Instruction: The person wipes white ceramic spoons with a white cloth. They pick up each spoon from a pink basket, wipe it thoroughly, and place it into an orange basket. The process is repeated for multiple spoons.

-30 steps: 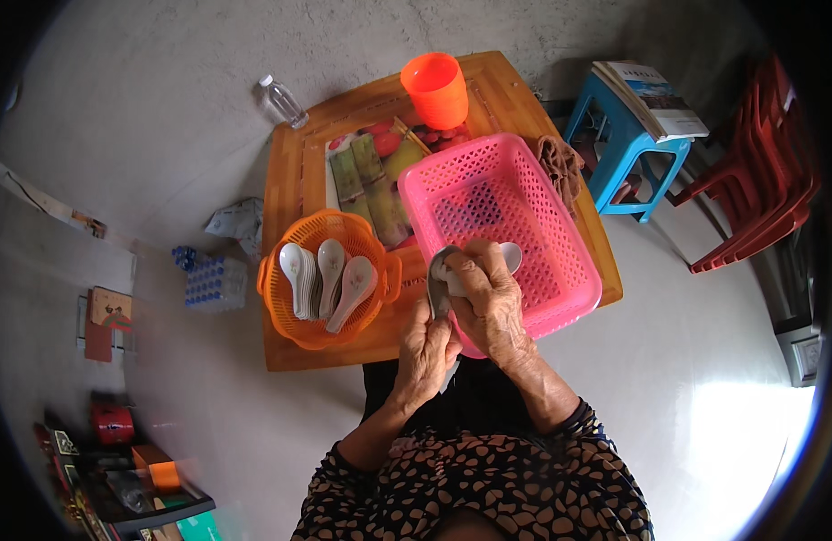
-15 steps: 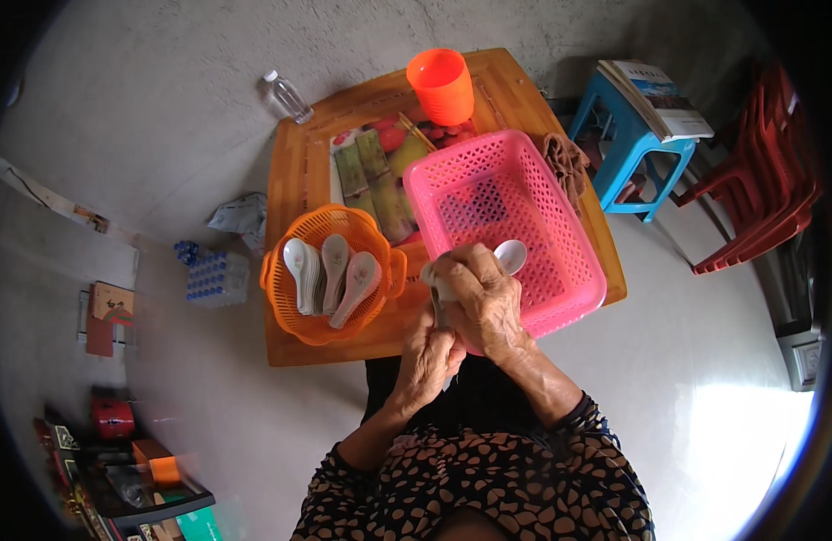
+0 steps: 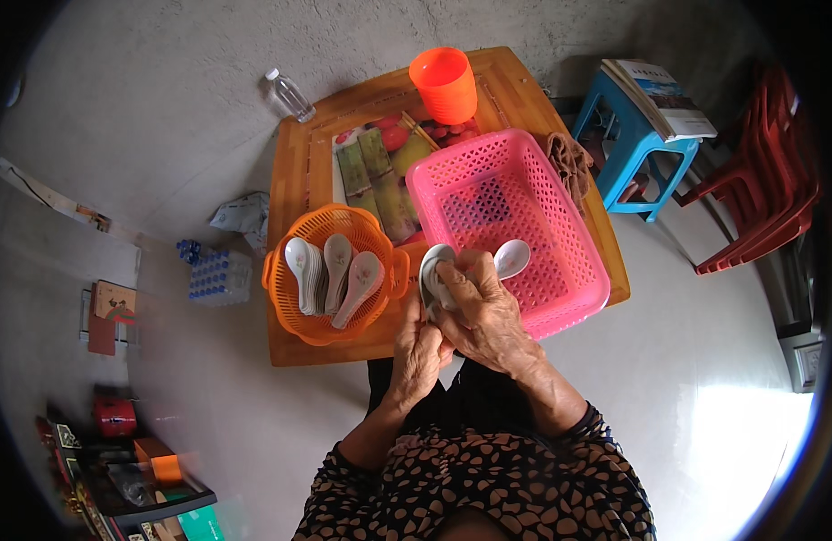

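Observation:
At the near edge of the table, my left hand [image 3: 414, 356] is closed round the handle of a white soup spoon [image 3: 429, 260], its bowl pointing up and away from me. My right hand [image 3: 490, 326] bends its fingers over the spoon's bowl, pressing a pale, bunched cloth [image 3: 444, 295] that is mostly hidden. Another white spoon [image 3: 513, 258] lies in the pink perforated basket [image 3: 585, 236], just beyond my right hand. To the left, an orange colander [image 3: 345, 223] holds several patterned white spoons [image 3: 364, 276], some of them stacked.
The wooden table [image 3: 294, 185] also bears stacked orange cups [image 3: 445, 88] and a brown cloth [image 3: 569, 167]. A clear bottle [image 3: 291, 96] is by its far left corner. A blue stool [image 3: 628, 149] with magazines [image 3: 661, 99] and stacked red chairs [image 3: 760, 171] stand at the right.
The spoon in my hands has tilted so its bowl now shows beyond my fingers. My right hand has shifted slightly down, its fingers now at the bowl. The spoons in both baskets stay put.

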{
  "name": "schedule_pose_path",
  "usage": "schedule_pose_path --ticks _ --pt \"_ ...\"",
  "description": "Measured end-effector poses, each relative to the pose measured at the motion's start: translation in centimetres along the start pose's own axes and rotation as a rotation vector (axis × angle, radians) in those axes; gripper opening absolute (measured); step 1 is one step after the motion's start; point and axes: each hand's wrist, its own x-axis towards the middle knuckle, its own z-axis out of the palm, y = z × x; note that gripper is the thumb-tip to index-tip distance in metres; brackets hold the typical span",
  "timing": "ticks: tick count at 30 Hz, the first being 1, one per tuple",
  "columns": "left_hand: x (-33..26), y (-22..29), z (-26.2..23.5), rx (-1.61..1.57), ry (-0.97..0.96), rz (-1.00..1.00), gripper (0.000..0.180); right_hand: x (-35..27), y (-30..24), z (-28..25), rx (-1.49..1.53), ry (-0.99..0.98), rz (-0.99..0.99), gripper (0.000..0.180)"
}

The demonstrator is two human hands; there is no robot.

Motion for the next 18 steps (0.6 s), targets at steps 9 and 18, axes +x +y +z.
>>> schedule_pose_path --ticks 9,18 --pt "-0.5 -0.1 -0.4 0.15 -0.023 0.007 0.044 -0.7 1.6 -2.7 0.539 -0.124 0.039 0.018" --pt "-0.9 0.3 0.8 0.138 0.011 -0.017 0.04 0.6 2.0 2.2 0.317 0.551 0.088 0.029"
